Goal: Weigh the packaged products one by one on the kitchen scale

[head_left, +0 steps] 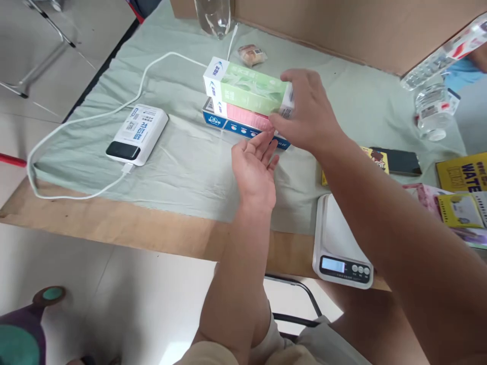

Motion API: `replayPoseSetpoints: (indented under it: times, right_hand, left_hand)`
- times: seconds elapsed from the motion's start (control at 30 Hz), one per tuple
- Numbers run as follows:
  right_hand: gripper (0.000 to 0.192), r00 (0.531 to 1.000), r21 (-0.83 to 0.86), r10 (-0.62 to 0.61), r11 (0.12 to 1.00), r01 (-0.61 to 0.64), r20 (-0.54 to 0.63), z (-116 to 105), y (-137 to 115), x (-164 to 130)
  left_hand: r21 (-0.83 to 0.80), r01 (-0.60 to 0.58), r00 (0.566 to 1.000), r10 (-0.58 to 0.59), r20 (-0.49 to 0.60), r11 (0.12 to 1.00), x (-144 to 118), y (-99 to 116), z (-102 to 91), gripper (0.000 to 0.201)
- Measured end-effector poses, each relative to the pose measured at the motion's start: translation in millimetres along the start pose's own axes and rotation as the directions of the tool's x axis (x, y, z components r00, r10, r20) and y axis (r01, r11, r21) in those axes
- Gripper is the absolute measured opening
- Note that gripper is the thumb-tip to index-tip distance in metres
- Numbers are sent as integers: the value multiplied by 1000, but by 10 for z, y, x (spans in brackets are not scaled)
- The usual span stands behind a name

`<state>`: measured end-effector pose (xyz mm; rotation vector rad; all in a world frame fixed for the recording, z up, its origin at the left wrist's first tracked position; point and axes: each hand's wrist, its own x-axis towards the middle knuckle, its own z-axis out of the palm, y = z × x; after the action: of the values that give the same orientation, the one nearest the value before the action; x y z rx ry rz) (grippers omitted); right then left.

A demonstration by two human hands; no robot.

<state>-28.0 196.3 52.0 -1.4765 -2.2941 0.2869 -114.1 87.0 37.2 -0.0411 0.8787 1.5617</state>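
Mid-cloth on pale green table cloth (190, 167): light, stiff, slick green cardboard carton (245, 87) atop pink carton (243, 115) and blue carton (236, 128), right hand (308, 114) pinching end, left hand (254, 170) open, empty, beside stack.

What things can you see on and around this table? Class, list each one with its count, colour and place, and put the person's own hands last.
Boxes: three, green on pink on blue, stacked mid-cloth.
Power bank: one, white, left on the cloth.
Cable: one, white, looping from the power bank.
Cloth: one, pale green, over the wooden table.
Snack packet: one, clear wrap, far edge.
Bottles: three, clear; two right, one far.
Scale: one, white, near edge.
Phone: one, black, right.
Booklets: several, mostly yellow, far right.
Left hand: open, beside the blue box.
Right hand: grip on the green box's end.
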Motion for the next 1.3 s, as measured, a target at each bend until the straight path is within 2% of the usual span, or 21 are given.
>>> replayPoseSetpoints:
  times: [0.1,0.17,0.23,0.3,0.4,0.47,0.5,0.57,0.6,0.7,0.8,0.87,0.93,1.0,1.1,1.23,1.3]
  right_hand:
    - [60,998,-58,14,998,-10,69,55,11,120]
    - [56,998,-82,13,997,-7,66,40,39,127]
    - [54,999,-83,24,996,-21,37,-23,62,32]
    - [51,999,-65,42,997,-43,-14,-129,65,-220]
    - [47,991,24,38,999,-35,-131,-328,64,-942]
    - [48,979,82,29,997,-12,-202,-449,107,-1575]
    - [46,976,97,82,993,-63,-201,-499,147,-1894]
    - [45,954,101,179,982,-159,-240,-576,254,-2464]
    - [44,949,73,197,980,-185,-247,-602,310,-2693]
    - [39,943,4,244,968,-249,-229,-634,437,-3128]
    - [36,924,-17,284,954,-298,-255,-606,477,-3268]
    - [36,895,-21,332,935,-354,-299,-566,475,-3283]
    - [36,872,-15,366,920,-392,-324,-520,473,-3276]
    - [35,863,0,382,914,-405,-330,-478,485,-3265]
    - [34,864,13,375,919,-393,-335,-434,536,-3247]
    - [32,858,3,396,908,-418,-326,-410,616,-3206]
    - [31,865,-8,394,909,-417,-309,-418,629,-3182]
  left_hand:
    - [-38,-4,1000,3,-22,999,6,6,6,46]
    - [-58,-13,999,10,-46,998,10,16,2,44]
    - [-82,-33,996,26,-89,996,13,27,-8,42]
    - [-104,-68,991,54,-126,992,15,34,-18,40]
    - [-86,-137,985,127,-118,987,11,17,-23,37]
    - [-25,-147,989,146,-34,989,-2,-27,-13,34]
    - [25,-128,991,127,35,991,-14,-61,-6,33]
    - [170,-50,979,14,205,984,-51,-153,13,32]
    - [260,-14,958,-62,281,965,-76,-210,24,32]
    - [512,1,879,-245,410,859,-167,-402,59,25]
    - [640,-51,840,-313,443,766,-251,-593,102,14]
    - [665,-134,844,-268,465,734,-286,-697,129,6]
    - [678,-243,854,-179,489,693,-300,-774,145,13]
    - [705,-303,860,-136,493,641,-291,-821,147,19]
    - [752,-326,873,-122,472,573,-251,-848,146,22]
    - [770,-322,895,-87,437,551,-177,-865,158,26]
    - [800,-319,901,-99,422,508,-132,-877,159,31]
